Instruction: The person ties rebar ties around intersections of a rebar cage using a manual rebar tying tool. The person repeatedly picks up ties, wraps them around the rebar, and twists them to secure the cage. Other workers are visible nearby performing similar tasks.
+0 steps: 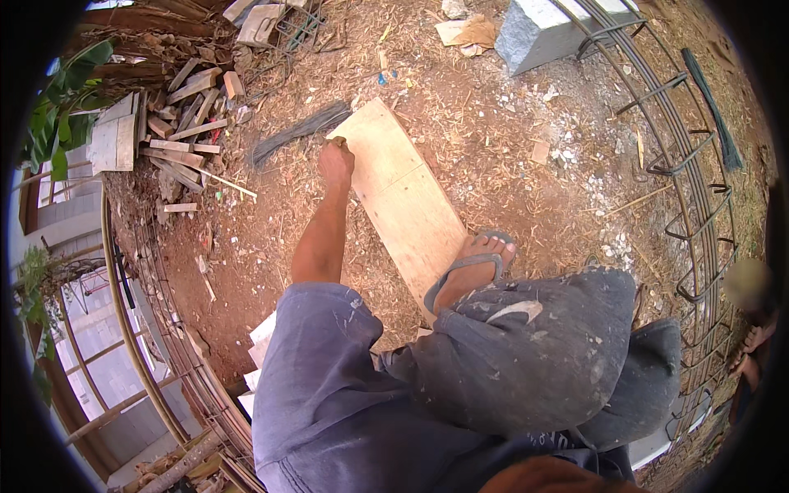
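Observation:
My left hand point(336, 161) reaches forward with its fingers curled, resting at the left edge of a pale wooden board point(403, 193) that lies on the dirt. A small tan bit shows at the fingertips; what it is cannot be told. Just left of the hand lies a bundle of thin dark wires point(297, 131). My foot in a grey sandal point(472, 263) stands on the near end of the board. Grey dusty shorts point(526, 353) cover my legs below it. My right hand is out of view.
A curved steel rebar cage point(690, 172) runs along the right, another point(136, 329) along the left. Scrap wood pieces point(185, 123) are piled at the upper left, a grey concrete block point(538, 29) at the top. Another person's feet point(752, 349) show at the right edge.

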`<move>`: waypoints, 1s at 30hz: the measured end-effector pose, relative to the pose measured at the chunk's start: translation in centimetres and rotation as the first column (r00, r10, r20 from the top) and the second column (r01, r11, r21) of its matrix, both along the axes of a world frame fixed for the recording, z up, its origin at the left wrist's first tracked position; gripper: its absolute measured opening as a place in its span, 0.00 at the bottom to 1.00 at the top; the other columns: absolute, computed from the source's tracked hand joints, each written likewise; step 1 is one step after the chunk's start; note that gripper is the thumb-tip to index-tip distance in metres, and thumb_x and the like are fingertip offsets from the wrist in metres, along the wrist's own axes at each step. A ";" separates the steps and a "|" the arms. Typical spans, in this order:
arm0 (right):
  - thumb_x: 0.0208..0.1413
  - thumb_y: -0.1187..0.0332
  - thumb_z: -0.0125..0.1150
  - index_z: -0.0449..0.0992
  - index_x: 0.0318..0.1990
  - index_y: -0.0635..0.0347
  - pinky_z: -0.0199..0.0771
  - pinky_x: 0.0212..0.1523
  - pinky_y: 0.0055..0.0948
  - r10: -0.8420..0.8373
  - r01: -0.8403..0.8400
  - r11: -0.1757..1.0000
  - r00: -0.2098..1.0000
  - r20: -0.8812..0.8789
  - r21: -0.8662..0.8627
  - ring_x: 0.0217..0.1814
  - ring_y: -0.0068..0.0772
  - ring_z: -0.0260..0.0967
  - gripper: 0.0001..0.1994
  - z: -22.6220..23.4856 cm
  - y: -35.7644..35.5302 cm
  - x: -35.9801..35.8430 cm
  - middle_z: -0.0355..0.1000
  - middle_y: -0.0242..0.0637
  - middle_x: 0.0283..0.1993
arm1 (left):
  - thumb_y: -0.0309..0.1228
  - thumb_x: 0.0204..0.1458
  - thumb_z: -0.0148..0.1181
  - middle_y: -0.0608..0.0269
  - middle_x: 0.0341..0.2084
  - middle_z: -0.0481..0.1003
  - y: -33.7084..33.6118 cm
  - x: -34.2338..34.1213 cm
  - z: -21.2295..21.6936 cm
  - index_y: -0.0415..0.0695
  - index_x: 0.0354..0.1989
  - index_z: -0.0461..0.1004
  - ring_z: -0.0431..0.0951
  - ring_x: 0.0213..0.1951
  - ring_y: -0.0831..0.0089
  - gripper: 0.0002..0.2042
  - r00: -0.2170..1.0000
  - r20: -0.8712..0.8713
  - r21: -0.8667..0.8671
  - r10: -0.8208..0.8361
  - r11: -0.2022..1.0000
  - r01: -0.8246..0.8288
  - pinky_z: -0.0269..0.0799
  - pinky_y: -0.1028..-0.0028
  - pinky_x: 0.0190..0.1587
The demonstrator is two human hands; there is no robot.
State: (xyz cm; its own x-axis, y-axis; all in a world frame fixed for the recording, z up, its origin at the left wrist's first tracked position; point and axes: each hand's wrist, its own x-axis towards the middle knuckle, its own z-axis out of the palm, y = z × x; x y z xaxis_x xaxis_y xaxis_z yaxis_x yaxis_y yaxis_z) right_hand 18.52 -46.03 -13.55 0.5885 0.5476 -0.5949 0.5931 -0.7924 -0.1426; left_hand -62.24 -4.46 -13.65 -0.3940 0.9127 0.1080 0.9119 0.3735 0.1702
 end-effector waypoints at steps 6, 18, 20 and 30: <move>0.48 0.66 0.57 0.70 0.49 0.74 0.75 0.35 0.44 0.149 -0.183 0.963 0.973 0.176 0.199 0.35 0.50 0.75 0.22 -4.4 4.8 -0.1 0.74 0.53 0.29 | 0.29 0.51 0.55 0.54 0.44 0.77 9.3 -10.8 -4.8 0.48 0.47 0.77 0.76 0.46 0.54 0.14 0.969 -0.239 -0.241 -0.070 0.970 0.011 0.72 0.57 0.49; 0.39 0.63 0.58 0.61 0.63 0.72 0.67 0.50 0.41 0.162 -0.155 0.983 0.985 0.063 -0.103 0.50 0.61 0.70 0.38 3.3 8.8 -7.2 0.70 0.68 0.48 | 0.47 0.53 0.59 0.59 0.53 0.74 12.4 -11.6 -5.8 0.50 0.51 0.76 0.65 0.61 0.59 0.20 0.940 -0.260 -0.476 -0.221 0.876 0.075 0.52 0.44 0.61; 0.45 0.63 0.60 0.60 0.63 0.70 0.68 0.53 0.40 0.099 -0.101 0.991 0.995 -0.022 -0.088 0.53 0.55 0.71 0.36 3.8 7.1 -6.6 0.71 0.63 0.50 | 0.48 0.54 0.58 0.60 0.52 0.74 11.9 -14.0 -4.4 0.49 0.52 0.76 0.66 0.59 0.59 0.21 0.937 -0.283 -0.310 -0.206 0.944 0.114 0.52 0.43 0.60; 0.50 0.59 0.59 0.66 0.59 0.67 0.69 0.52 0.38 -0.065 0.063 0.998 0.995 -0.073 -0.027 0.52 0.49 0.72 0.30 3.7 2.2 -8.0 0.73 0.57 0.49 | 0.40 0.54 0.65 0.56 0.28 0.78 13.3 -16.7 31.3 0.28 0.35 0.77 0.76 0.29 0.72 0.20 0.898 0.353 0.841 -0.264 0.509 -0.181 0.71 0.70 0.32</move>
State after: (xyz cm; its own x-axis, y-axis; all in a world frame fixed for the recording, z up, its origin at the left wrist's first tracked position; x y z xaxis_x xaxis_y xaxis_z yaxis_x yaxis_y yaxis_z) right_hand 10.50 -43.86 -9.82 0.5754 0.4952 -0.6510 0.5299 -0.8319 -0.1645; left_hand -78.93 8.80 17.69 -0.5627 0.4798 0.6731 0.6825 -0.1897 0.7058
